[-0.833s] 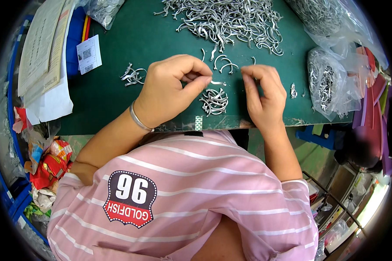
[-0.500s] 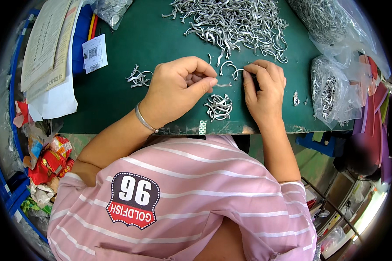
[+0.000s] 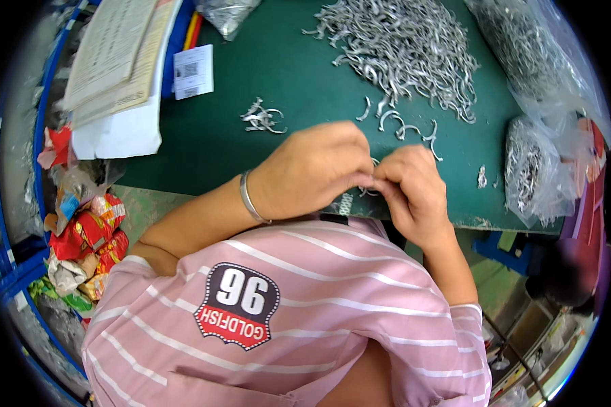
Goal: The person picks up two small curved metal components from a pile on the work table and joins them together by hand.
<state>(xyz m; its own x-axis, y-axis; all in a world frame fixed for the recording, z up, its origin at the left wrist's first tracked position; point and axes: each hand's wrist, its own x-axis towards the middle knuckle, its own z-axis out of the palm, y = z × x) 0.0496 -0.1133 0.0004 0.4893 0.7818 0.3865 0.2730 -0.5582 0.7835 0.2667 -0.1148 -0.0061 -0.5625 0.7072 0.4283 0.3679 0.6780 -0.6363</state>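
Note:
My two hands meet at the fingertips close to the table's front edge. My left hand (image 3: 316, 166), with a metal bangle at its wrist, is closed in a pinch. Closed as well, my right hand (image 3: 414, 193) presses its thumb and fingers against the left fingertips. A thin curved silver metal piece (image 3: 375, 162) shows partly between them; the fingers hide most of it. Just beyond the right hand lie several loose curved metal pieces (image 3: 406, 129). A small cluster of such pieces (image 3: 261, 117) sits past my left wrist.
A big heap of curved metal pieces (image 3: 407, 51) covers the far part of the green table (image 3: 251, 68). Clear bags of metal parts (image 3: 528, 166) stand on the right. Papers (image 3: 108, 74) and a white label (image 3: 193, 71) are at the left; red wrappers (image 3: 91, 227) lie beside the table.
My hands, apart before, have come together nearer the table edge, over the small front pile. The whole view has shifted, so the table things appear farther right.

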